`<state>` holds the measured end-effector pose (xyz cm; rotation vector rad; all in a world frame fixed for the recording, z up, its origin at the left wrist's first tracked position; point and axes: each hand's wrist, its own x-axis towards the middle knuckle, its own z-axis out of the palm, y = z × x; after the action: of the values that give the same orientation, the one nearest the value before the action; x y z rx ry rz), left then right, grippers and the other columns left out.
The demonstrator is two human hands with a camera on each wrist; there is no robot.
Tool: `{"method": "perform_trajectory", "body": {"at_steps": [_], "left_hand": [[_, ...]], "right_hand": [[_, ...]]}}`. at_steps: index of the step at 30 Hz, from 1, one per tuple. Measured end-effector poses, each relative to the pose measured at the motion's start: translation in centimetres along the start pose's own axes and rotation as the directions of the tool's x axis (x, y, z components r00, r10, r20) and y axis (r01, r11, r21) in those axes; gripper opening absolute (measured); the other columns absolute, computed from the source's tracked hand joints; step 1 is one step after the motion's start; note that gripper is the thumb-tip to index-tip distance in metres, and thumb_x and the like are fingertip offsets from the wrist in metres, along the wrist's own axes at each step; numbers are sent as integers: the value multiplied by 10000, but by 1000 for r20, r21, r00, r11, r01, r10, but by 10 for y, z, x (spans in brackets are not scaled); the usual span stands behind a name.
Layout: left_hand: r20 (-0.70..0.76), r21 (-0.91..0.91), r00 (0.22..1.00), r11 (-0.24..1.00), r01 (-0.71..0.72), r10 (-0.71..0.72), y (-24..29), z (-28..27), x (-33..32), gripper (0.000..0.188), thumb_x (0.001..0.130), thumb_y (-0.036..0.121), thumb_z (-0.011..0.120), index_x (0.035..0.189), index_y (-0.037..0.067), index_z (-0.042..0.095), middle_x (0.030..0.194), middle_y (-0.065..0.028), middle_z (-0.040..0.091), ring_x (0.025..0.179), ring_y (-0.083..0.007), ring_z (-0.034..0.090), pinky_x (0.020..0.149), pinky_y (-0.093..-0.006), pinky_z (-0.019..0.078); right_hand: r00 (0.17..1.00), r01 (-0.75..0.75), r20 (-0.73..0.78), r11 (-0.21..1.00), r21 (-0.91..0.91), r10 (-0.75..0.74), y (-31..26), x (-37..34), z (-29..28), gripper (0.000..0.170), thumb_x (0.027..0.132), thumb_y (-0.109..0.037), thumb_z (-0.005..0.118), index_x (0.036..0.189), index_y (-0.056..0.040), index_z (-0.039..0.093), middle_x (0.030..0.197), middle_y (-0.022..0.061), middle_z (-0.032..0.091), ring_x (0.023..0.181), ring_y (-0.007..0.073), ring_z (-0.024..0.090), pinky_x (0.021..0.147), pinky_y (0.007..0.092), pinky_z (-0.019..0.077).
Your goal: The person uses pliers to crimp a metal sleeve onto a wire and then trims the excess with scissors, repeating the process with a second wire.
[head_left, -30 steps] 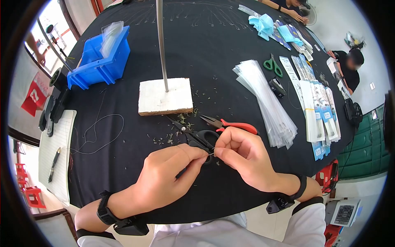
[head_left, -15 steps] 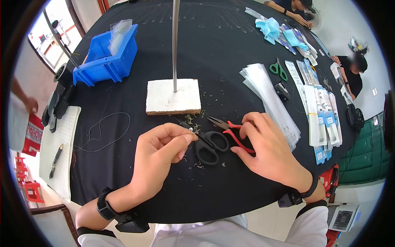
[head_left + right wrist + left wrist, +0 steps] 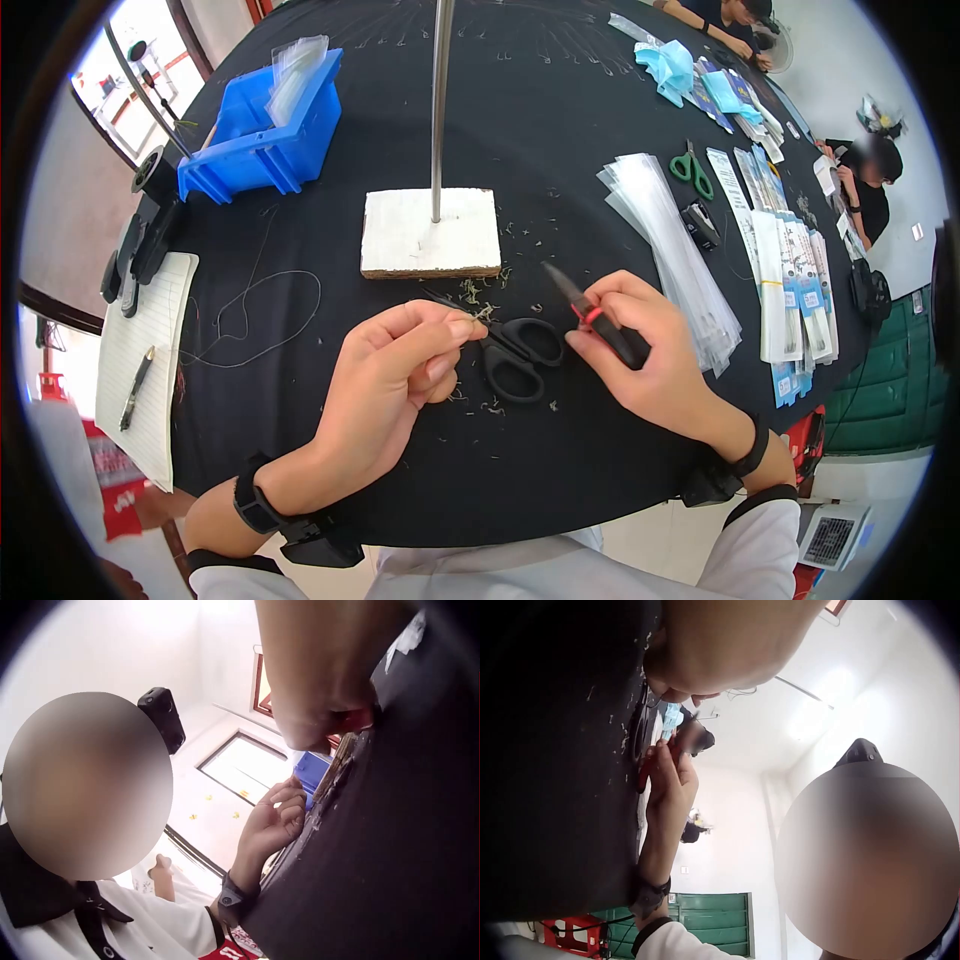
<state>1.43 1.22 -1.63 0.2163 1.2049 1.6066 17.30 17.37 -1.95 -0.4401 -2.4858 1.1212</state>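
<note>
A table under black cloth (image 3: 560, 480) is filling the foreground, with a white block (image 3: 400, 230) sitting ahead of both grips and a metal rod (image 3: 441, 110) rising from it. Over to the right hand (image 3: 648, 350): its fingers are curling round the pliers (image 3: 595, 316) at the handles, and the nose is pointing forward and leftward from that grip. Across in the left hand (image 3: 390, 375), thumb and forefinger are meeting with no visible gap, pinching a tiny thin piece (image 3: 478, 321) too small to make out. Between the two grips, black scissors (image 3: 511, 345) are lying just beside the left fingertips. Beyond the right grip, clear plastic sleeves (image 3: 675, 260) are fanning out; well ahead of the left, a blue bin (image 3: 265, 165) is standing.
</note>
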Motion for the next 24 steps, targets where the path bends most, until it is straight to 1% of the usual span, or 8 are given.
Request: {"method": "perform_trajectory", "body": {"at_steps": [1,2,5,6,9,10,16,24], "left_hand": [[2,-1,1000,1000,-1,1,0,0,0,96,854,89,577,853,0,610,559,53,372,500,-36,293,483,-223,228],[4,-3,1000,1000,-2,2,0,0,0,94,856,87,574,854,0,610,560,53,371,499,-36,292,484,-223,228],[5,-2,1000,1000,-16,16,0,0,-1,97,861,84,568,860,-3,611,564,54,373,501,-36,291,484,-223,226],[5,-1,1000,1000,-22,22,-1,0,-1,98,863,83,567,861,-4,612,566,54,374,502,-35,291,484,-223,225],[-8,5,999,999,-34,34,-1,1,-2,101,868,81,560,870,-3,616,570,54,376,510,-34,291,489,-223,225],[-13,3,999,999,-36,36,-2,1,-2,102,871,81,559,872,-2,617,571,54,376,512,-35,290,491,-223,225],[-49,6,996,997,-71,71,-2,0,-2,104,883,90,560,878,6,621,575,53,378,519,-38,285,499,-223,226],[-34,34,993,994,-108,109,-5,0,-1,100,885,98,571,875,7,612,583,52,399,523,-35,309,495,-220,231]], "right_hand": [[999,-50,-5,995,85,51,-3,-1,1,118,745,10,674,797,20,569,852,93,542,573,205,478,519,283,364],[1000,-17,6,993,119,17,2,-2,1,91,763,19,654,827,27,590,904,109,589,541,195,510,499,262,382],[982,187,14,982,40,-188,-2,-2,1,124,765,12,656,885,21,624,962,116,609,623,215,572,565,271,441],[958,287,28,944,-160,-287,-4,0,1,205,756,-10,668,958,12,639,1027,127,609,742,247,604,640,292,478],[946,300,-16,890,-344,-325,-12,-3,7,254,743,-34,677,990,8,636,1059,132,596,838,275,589,695,330,476],[945,307,9,878,-368,-327,-11,-5,7,296,720,-45,681,1004,15,626,1097,155,568,919,305,565,757,371,461],[937,345,112,835,-429,-330,-22,-12,4,343,669,-58,694,985,48,609,1072,196,517,942,359,535,827,453,434],[927,370,146,785,-498,-345,-22,-15,7,433,555,-17,700,972,53,603,1067,198,486,932,369,523,861,481,434]]}}
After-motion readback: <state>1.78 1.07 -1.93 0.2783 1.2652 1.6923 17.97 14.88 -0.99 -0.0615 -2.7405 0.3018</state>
